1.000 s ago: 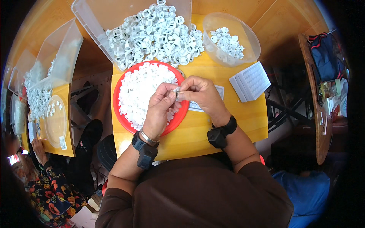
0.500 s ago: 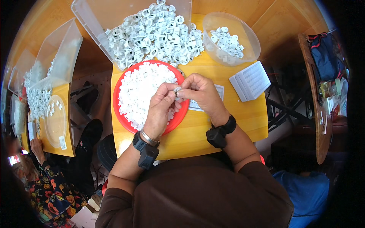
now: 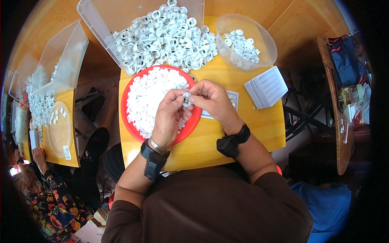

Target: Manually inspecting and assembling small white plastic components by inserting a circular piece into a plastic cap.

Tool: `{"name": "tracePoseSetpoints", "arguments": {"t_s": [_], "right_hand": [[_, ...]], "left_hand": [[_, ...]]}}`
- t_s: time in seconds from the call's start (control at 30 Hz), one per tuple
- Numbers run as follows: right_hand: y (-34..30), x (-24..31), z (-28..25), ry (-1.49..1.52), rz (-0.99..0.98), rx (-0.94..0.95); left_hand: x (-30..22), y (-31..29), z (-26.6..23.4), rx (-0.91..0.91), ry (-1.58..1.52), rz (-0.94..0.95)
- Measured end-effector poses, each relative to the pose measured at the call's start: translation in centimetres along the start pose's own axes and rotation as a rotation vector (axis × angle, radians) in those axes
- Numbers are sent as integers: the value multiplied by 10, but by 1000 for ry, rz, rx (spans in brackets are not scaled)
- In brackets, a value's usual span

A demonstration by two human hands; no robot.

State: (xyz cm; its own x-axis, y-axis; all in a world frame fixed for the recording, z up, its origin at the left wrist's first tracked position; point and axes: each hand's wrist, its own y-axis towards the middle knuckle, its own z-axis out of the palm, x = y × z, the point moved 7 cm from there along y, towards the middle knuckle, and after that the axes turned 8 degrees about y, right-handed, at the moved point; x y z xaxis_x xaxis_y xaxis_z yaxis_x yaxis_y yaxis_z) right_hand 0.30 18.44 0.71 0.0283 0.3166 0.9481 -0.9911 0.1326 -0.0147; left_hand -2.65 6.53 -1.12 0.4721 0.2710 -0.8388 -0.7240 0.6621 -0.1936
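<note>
Between my two hands is a small round white plastic part with a dark opening in its middle. My left hand pinches its left side between thumb and fingers. The thumb and fingertips of my right hand close on its right side. Both hands are over the right part of a red round tray, which is heaped with small white plastic pieces. Partly hidden behind my right hand, a white tray with round parts in it lies on the yellow table.
A large clear bin spills round white parts onto the table's far side. To its right stands a clear round tub with more parts. White gridded trays are stacked at the right. At far left, another person's hand rests on a second table.
The round part has turned, so its flat face with the dark opening now shows. My right hand has shifted slightly left, uncovering more of the white tray.
</note>
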Motion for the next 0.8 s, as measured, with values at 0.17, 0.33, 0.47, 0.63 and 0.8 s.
{"name": "tracePoseSetpoints", "arguments": {"t_s": [0.17,0.33,0.47,0.63,0.8], "right_hand": [[-1,0,-2,-91,-37,-12],[-3,8,2,-164,-40,-13],[-3,19,-3,-341,-200,-85],[-2,29,-20,-435,-340,-238],[-7,48,-21,-675,-437,-321]], "left_hand": [[1,0,2,-7,34,15],[-2,-2,4,8,44,65],[-4,-3,2,-10,18,42],[-8,3,-11,-68,-67,58],[-8,2,-14,-121,-101,32]]}}
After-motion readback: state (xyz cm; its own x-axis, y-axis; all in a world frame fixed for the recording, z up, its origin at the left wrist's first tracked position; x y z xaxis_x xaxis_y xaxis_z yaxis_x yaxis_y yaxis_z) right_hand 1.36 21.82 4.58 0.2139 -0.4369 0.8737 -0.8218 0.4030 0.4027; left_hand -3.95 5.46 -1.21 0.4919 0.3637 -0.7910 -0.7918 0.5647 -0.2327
